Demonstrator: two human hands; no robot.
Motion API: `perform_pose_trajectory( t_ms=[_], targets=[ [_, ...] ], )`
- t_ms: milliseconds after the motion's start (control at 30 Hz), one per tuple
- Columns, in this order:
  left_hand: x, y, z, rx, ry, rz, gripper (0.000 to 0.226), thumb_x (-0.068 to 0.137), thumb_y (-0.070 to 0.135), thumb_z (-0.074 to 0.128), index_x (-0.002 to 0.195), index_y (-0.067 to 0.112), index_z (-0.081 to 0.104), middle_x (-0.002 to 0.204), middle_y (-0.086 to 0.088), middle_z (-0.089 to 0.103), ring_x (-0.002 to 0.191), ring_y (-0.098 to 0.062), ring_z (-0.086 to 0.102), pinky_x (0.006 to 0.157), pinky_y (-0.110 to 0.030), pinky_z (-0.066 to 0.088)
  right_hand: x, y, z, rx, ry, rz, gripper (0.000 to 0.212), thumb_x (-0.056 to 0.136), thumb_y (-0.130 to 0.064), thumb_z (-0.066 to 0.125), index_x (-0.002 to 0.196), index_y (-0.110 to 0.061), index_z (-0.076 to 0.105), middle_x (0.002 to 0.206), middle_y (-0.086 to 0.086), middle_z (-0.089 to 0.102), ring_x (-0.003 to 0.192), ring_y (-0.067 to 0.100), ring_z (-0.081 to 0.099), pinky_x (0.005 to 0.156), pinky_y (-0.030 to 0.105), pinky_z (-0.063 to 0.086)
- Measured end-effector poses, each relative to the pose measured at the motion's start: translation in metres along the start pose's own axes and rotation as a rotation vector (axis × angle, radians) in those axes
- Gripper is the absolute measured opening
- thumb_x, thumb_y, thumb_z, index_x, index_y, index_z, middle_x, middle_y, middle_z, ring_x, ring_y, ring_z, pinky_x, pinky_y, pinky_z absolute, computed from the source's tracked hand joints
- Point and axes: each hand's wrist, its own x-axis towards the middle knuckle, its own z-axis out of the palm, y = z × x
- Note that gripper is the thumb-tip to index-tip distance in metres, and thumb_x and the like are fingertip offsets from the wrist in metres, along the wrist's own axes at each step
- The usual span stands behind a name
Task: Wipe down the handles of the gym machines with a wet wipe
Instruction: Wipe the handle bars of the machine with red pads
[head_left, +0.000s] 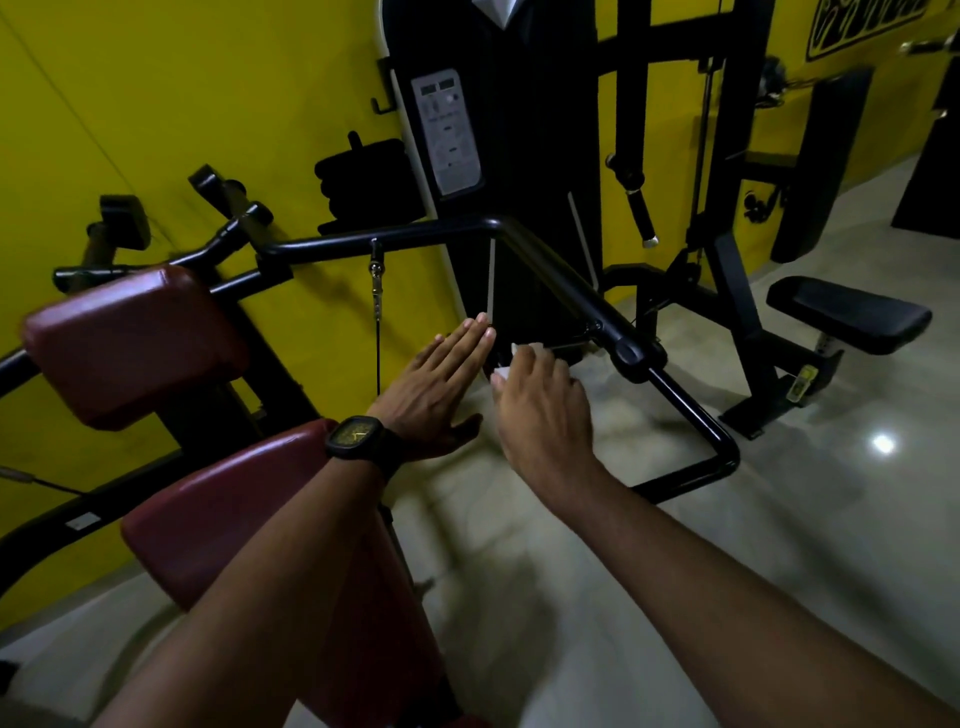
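Right hand (543, 410) reaches forward, fingers curled around a crumpled white wet wipe (505, 372) that shows past the fingertips. Left hand (441, 376) sits just beside it, flat, fingers straight and together, gripping nothing; black wristwatch (357, 437) on that wrist. Below the left forearm, a dark red seat pad (218, 514); a second red pad (130, 343) higher and to the left. Just past both hands runs the machine's black bent pull bar (613, 325), slanting down to the right and ending in a hooked handle (722, 457). The wipe is close under this bar, whether touching it I cannot tell. A cable clip (375, 273) hangs from the bar's level section. Behind stands the black weight-stack tower (524, 156) with a grey instruction placard (448, 132). Further right, a black padded bench seat (849, 312) on pale glossy floor (779, 545). Yellow wall (182, 93) at the back.
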Motion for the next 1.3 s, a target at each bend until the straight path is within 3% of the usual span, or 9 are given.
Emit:
perform_pose_trajectory(
  t_ms=[200,333,467,533,700,900,1100,1233,1300],
  targets=[
    [-0.003,0.007,0.000,-0.053,0.005,-0.026,0.116,0.083,0.035,0.072,0.157,0.014,-0.014,0.166,-0.006,-0.016,0.153,-0.019,-0.015,0.125,-0.036,0.004,-0.025,0.008,0.004,-0.070,0.018,-0.026,0.043,0.102,-0.026,0.047,0.139,-0.003,0.043,0.118,0.017,0.059,0.093,0.027,0.062,0.069,0.033,0.050],
    [-0.002,0.011,0.000,-0.082,0.020,-0.038,0.117,0.079,0.026,0.075,0.156,0.012,-0.013,0.164,-0.006,-0.018,0.152,-0.016,-0.020,0.124,-0.033,-0.001,0.004,0.013,-0.009,0.382,-0.179,0.138,0.043,0.107,-0.040,0.033,0.132,-0.007,0.045,0.123,0.016,0.059,0.106,0.029,0.060,0.069,0.032,0.034],
    [-0.003,0.012,-0.001,-0.115,0.011,-0.051,0.119,0.078,0.023,0.075,0.157,0.013,-0.013,0.165,-0.006,-0.018,0.153,-0.017,-0.018,0.125,-0.035,0.002,-0.026,0.013,-0.008,0.011,-0.090,0.065,0.045,0.104,-0.036,0.043,0.135,-0.005,0.045,0.115,0.017,0.062,0.095,0.028,0.063,0.067,0.034,0.044],
    [-0.003,0.013,-0.001,-0.128,0.014,-0.050,0.119,0.078,0.022,0.075,0.157,0.012,-0.013,0.165,-0.006,-0.018,0.153,-0.018,-0.017,0.125,-0.037,0.004,-0.033,0.013,-0.002,-0.050,-0.069,0.047,0.044,0.101,-0.034,0.048,0.133,-0.003,0.048,0.110,0.017,0.063,0.088,0.027,0.064,0.067,0.034,0.050],
    [-0.005,0.017,0.000,-0.135,0.013,-0.069,0.120,0.078,0.020,0.075,0.156,0.012,-0.015,0.164,-0.005,-0.020,0.152,-0.017,-0.019,0.125,-0.035,0.002,-0.020,0.017,-0.008,0.256,-0.134,0.136,0.046,0.106,-0.039,0.033,0.138,-0.006,0.040,0.126,0.018,0.057,0.106,0.029,0.061,0.074,0.032,0.040],
    [-0.004,0.014,-0.003,-0.138,-0.007,-0.061,0.117,0.078,0.013,0.071,0.155,0.013,-0.016,0.164,-0.005,-0.020,0.152,-0.016,-0.019,0.123,-0.031,-0.001,-0.034,0.014,-0.002,0.005,-0.063,0.033,0.042,0.103,-0.029,0.046,0.134,-0.001,0.048,0.111,0.018,0.061,0.091,0.028,0.062,0.069,0.034,0.050],
    [-0.005,0.011,-0.003,-0.223,0.041,-0.048,0.112,0.076,-0.003,0.067,0.156,0.011,-0.010,0.165,-0.005,-0.015,0.153,-0.015,-0.014,0.123,-0.032,0.012,0.007,0.015,-0.008,0.357,-0.149,0.094,0.043,0.108,-0.038,0.029,0.128,-0.005,0.049,0.121,0.017,0.061,0.105,0.031,0.061,0.071,0.032,0.035],
    [-0.003,0.013,-0.004,-0.249,0.078,-0.036,0.107,0.073,-0.005,0.069,0.158,0.003,0.004,0.166,-0.011,-0.003,0.154,-0.022,-0.001,0.123,-0.040,0.024,0.005,0.004,-0.006,0.149,-0.039,-0.064,0.044,0.106,-0.035,0.039,0.139,-0.008,0.043,0.126,0.016,0.057,0.107,0.030,0.060,0.073,0.034,0.046],
    [-0.002,0.012,-0.005,-0.236,0.080,-0.036,0.107,0.073,-0.003,0.070,0.158,0.005,0.005,0.166,-0.010,-0.003,0.154,-0.019,-0.001,0.123,-0.037,0.019,0.011,0.005,-0.007,0.224,-0.082,-0.022,0.043,0.106,-0.038,0.036,0.135,-0.008,0.045,0.124,0.017,0.060,0.107,0.032,0.061,0.073,0.036,0.043]
  ],
)
